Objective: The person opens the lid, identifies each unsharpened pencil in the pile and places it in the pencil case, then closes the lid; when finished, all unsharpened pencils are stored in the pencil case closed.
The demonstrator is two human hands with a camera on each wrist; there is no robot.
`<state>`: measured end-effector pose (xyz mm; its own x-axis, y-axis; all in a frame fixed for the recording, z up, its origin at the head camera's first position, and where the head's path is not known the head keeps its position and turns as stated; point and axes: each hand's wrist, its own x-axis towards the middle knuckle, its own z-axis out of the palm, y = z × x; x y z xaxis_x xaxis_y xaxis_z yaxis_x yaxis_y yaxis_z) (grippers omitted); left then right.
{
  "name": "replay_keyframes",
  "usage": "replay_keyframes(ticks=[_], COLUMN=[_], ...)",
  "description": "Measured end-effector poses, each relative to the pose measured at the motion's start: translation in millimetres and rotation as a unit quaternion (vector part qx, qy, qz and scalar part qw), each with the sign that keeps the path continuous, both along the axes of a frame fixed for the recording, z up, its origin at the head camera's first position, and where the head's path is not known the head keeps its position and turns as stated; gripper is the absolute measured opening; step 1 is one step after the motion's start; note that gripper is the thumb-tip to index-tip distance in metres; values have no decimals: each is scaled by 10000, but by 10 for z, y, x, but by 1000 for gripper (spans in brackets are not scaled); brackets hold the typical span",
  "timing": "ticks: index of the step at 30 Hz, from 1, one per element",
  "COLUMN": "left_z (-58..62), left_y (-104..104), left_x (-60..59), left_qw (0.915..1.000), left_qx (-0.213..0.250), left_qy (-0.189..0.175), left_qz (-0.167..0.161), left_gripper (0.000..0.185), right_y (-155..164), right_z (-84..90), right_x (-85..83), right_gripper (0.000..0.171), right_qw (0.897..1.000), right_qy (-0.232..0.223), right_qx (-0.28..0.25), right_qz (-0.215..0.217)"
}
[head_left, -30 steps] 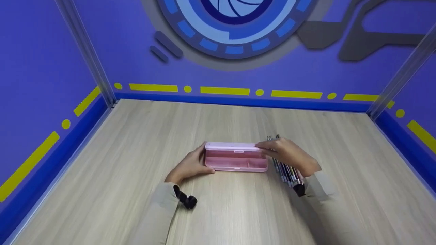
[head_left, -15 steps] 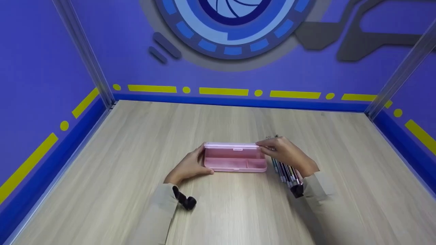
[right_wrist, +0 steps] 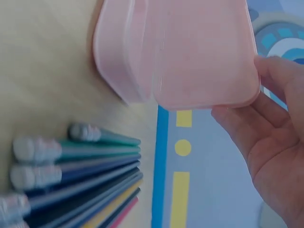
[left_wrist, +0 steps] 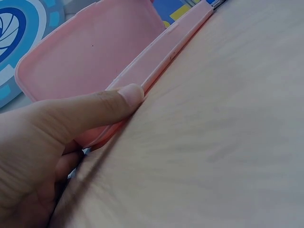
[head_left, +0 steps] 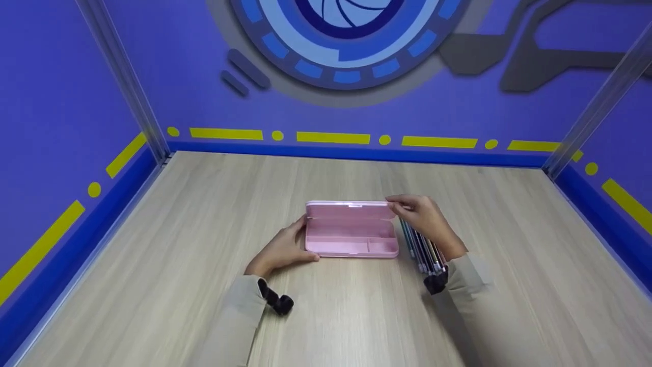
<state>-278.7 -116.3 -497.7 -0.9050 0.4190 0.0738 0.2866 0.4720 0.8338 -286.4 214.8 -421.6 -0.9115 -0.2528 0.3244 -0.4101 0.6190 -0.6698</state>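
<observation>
Right hand: your right hand [head_left: 425,219] pinches the upper right corner of the lid [head_left: 349,213] of the pink pencil case [head_left: 351,235], fingertips curled over its edge, lid tilted up.
Left hand: your left hand [head_left: 282,248] braces the case's left end, thumb [left_wrist: 102,105] pressed flat along the front wall of the tray, the other fingers tucked behind; a narrow, steadying hold.
Case position: it sits mid-table between your hands, tray flat on the wood, an inner divider showing.
Handling: judged thin, stiff plastic, light and smooth, so it would likely skid unless you pin the tray; the hinge along the back looks like the weak point, so take the lid by its corner or front lip, not the middle.
Pencils: a bundle of pencils [right_wrist: 76,180] lies just right of the case, partly under your right wrist.
Surface: pale wood-grain table [head_left: 168,265], fairly smooth.
Room: purple walls [head_left: 61,102] with yellow dashes, a blue circular emblem [head_left: 346,35] behind.
</observation>
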Motion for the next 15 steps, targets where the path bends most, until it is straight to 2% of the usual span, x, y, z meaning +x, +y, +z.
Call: replay_keyframes(ticks=[4,7,11,15], left_z=[6,18,29,16], left_y=[-1,1,0,-5], left_x=[9,9,9,21], left_qw=[9999,9999,9998,9997], left_qx=[-98,-138,-176,-153], left_qy=[-71,-64,64,175], left_qz=[66,59,-21,-74], left_gripper=[113,113,112,111], right_y=[-19,-32,-58,-84], right_z=[-13,-13,-17,-37], right_x=[-53,-82,-114,-132], right_gripper=[35,47,60,66], right_qw=[9992,9967,9897,9800], right_qy=[-189,-558,-1073,-1473], right_qx=[-285,-478,-799,-1221], right_qz=[-224,-349,-514,-553])
